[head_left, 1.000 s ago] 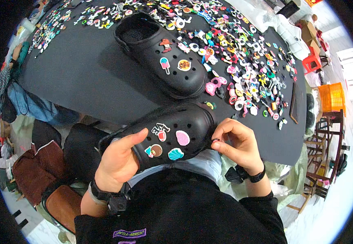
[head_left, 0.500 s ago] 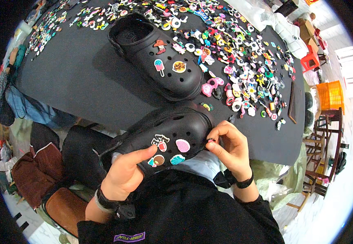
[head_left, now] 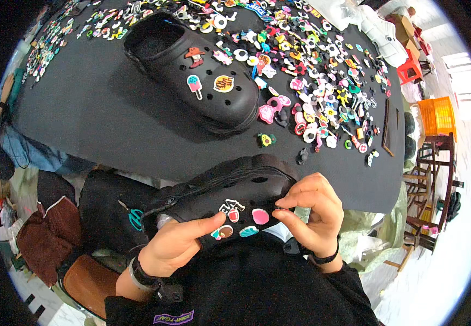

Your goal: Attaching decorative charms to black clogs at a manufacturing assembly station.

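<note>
My left hand [head_left: 176, 244] grips a black clog [head_left: 222, 198] above my lap, its thumb on the upper near a white-lettered charm with a red spot [head_left: 233, 214]. A pink oval charm [head_left: 260, 216], a teal shell charm [head_left: 248, 231] and a brown-and-teal charm [head_left: 223, 232] are also fixed on that clog. At its toe, the thumb and forefinger of my right hand [head_left: 318, 217] pinch a small dark piece [head_left: 282, 207], too small to make out. A second black clog [head_left: 227, 108] lies on the table, bearing cowboy, popsicle and yellow lettered charms.
Many loose shoe charms [head_left: 322, 103] spread over the dark table [head_left: 89, 117]. An avocado charm [head_left: 267, 139] lies near the front edge. Teal-handled scissors [head_left: 134, 218] rest on black cloth at left. An orange basket [head_left: 437, 117] and wooden chairs stand at right.
The held clog has tilted and shifted right and toward me. My right hand has moved slightly right and down, still pinching the small piece. The avocado charm shows more fully.
</note>
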### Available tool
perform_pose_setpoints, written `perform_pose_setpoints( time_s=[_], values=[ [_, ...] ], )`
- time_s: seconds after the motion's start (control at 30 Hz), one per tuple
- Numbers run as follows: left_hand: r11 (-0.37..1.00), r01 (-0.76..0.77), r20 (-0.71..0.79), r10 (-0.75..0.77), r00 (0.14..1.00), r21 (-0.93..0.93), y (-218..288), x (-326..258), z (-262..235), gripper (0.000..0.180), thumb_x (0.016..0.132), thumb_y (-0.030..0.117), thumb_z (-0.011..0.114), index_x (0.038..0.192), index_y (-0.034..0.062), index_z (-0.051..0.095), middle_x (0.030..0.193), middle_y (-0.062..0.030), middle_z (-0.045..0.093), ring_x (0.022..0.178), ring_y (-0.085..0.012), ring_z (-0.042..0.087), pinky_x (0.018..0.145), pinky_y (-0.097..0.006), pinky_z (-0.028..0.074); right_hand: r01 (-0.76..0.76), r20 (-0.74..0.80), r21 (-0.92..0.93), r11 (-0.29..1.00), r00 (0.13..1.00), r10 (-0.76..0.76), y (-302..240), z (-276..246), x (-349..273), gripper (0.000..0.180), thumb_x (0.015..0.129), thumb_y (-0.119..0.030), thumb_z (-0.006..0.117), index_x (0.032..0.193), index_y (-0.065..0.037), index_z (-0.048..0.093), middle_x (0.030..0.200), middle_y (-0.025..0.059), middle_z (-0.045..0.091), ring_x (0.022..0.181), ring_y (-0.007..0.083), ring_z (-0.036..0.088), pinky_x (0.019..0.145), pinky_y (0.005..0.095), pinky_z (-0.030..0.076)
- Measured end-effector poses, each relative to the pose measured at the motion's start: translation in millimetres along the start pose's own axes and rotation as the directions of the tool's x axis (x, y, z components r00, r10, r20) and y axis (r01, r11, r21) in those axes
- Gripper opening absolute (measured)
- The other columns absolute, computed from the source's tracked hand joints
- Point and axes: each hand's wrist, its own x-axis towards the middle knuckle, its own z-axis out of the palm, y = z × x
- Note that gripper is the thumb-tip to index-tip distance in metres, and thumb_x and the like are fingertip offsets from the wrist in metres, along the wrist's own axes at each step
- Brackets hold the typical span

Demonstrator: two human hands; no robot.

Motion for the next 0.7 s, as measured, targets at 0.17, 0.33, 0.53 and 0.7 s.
perform_pose_setpoints(
  time_s=[0.17, 0.33, 0.53, 0.7],
  values=[
    [0.985, -0.060, 0.046, 0.053, 0.998, 0.165, -1.1, 0.1, 7.9, 0.049, 0.092, 0.011, 0.056, 0.137, -0.0052, 0.041, 0.135, -0.0189, 0.051, 0.125, -0.0288, 0.050, 0.108, -0.043, 0.038, -0.047, -0.022, 0.012, 0.999, 0.999, 0.047, 3.7, 2.5, -10.6, 0.022, 0.065, -0.007, 0.082, 0.084, -0.008, 0.071, 0.079, 0.0038, 0.060, 0.073, 0.0200, 0.058, 0.065, 0.0319, 0.043],
    [0.980, -0.116, 0.045, 0.110, 0.993, 0.163, -6.0, -1.4, 6.2, 0.033, 0.093, 0.009, 0.059, 0.126, 0.0017, 0.056, 0.124, -0.0070, 0.059, 0.109, -0.0152, 0.056, 0.096, -0.030, 0.044, -0.018, -0.027, -0.010, 1.000, 0.999, 0.018, 4.7, 5.0, -12.8, 0.022, 0.064, -0.006, 0.083, 0.082, -0.008, 0.070, 0.076, 0.0032, 0.058, 0.071, 0.0200, 0.056, 0.063, 0.0317, 0.042],
    [0.736, -0.157, 0.105, 0.117, 0.988, 0.658, 13.0, -18.7, 23.1, 0.039, 0.095, 0.018, 0.058, 0.129, 0.0011, 0.053, 0.125, -0.0079, 0.058, 0.114, -0.0204, 0.053, 0.101, -0.034, 0.038, -0.015, -0.014, -0.013, 1.000, 1.000, 0.015, 6.6, 6.5, -17.1, 0.023, 0.062, -0.007, 0.084, 0.081, -0.010, 0.070, 0.074, 0.0020, 0.055, 0.068, 0.0199, 0.053, 0.064, 0.0313, 0.038],
    [0.623, -0.304, 0.219, 0.212, 0.952, 0.720, 18.8, -19.5, 19.4, 0.037, 0.093, 0.017, 0.058, 0.127, 0.0006, 0.054, 0.124, -0.0096, 0.058, 0.114, -0.0219, 0.052, 0.100, -0.034, 0.038, 0.018, 0.003, 0.048, 0.999, 1.000, -0.018, 7.5, 10.3, -22.4, 0.022, 0.062, -0.007, 0.083, 0.077, -0.007, 0.067, 0.074, 0.0028, 0.052, 0.069, 0.0203, 0.048, 0.065, 0.0329, 0.036]
  ],
)
